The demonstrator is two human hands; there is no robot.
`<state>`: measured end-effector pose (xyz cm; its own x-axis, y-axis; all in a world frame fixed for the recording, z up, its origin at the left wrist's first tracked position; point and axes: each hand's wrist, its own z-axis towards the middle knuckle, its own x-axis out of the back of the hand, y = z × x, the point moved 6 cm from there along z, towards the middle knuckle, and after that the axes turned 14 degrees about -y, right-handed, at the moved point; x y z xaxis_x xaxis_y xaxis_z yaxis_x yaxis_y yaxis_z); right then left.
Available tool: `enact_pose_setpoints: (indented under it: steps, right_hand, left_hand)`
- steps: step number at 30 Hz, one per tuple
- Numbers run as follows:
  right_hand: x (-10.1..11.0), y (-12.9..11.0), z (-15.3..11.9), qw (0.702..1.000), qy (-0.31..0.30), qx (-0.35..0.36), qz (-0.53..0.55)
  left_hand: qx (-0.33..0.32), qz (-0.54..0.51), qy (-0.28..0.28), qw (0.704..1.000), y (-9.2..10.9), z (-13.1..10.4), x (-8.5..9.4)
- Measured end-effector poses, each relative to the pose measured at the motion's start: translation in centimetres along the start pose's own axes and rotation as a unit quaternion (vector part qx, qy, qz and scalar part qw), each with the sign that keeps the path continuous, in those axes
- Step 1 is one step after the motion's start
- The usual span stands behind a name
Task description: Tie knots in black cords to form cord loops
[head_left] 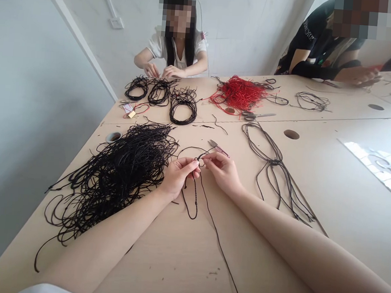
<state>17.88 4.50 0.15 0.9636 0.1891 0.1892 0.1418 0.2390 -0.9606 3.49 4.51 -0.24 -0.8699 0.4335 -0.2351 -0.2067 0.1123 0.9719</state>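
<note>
Between my two hands is a thin black cord (196, 200), pinched near a small loop at the fingertips. My left hand (179, 174) grips it between thumb and forefinger, and a twisted loop of the cord hangs below. My right hand (225, 171) pinches the cord just to the right of that spot. One long end runs down over the table towards the front edge. Just beyond my right fingers lie small thread snips (218, 147). A large tangled heap of black cords (122, 172) is left of my left hand.
A tied bundle of black cords (275, 164) lies to the right. Farther back are coiled black cords (182, 114), a red cord pile (238, 93), scissors (257, 116) and a tape roll (114, 137). Two other people work across the table (179, 262).
</note>
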Motion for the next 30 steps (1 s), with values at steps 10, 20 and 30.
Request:
enact_pose_setpoints:
  steps: [10,20,30]
  right_hand:
    - [-0.8,-0.2,-0.1,0.997,-0.030,0.045,0.050]
    - [-1.0,-3.1,-1.2,0.974,-0.026,0.148,-0.170]
    - [-1.2,-4.1,-0.7,0.895,-0.157,0.154,-0.388]
  left_hand:
    - [0.003,0.004,-0.011,1.000,-0.2,0.0,0.0]
    - [-0.024,0.100,0.008,0.995,0.1,-0.1,0.0]
    - [-0.015,0.157,-0.003,0.988,0.0,-0.3,-0.5]
